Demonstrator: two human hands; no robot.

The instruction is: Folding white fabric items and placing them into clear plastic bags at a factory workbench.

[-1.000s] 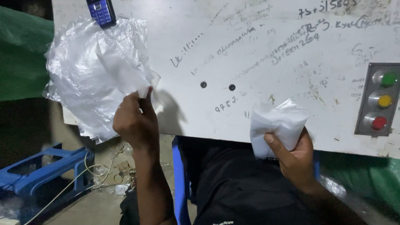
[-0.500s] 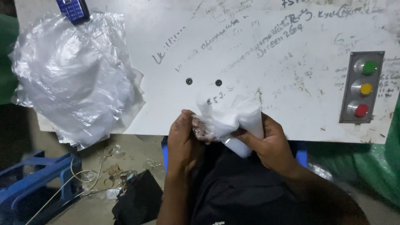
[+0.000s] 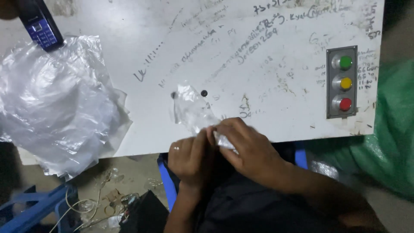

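Hands (image 3: pixel 224 151) around crumpled clear bag (image 3: pixel 192 110)

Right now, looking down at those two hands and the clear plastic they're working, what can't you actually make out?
- Head view: what the plastic piece wraps, if anything, is hidden under the right hand and left hand.
- The phone is cut off by the top edge.
- The plastic pile runs off the left edge, and glare blurs its layers.
- The fingers are motion-blurred, so the grip is unclear.
- The floor clutter is too dim to identify.
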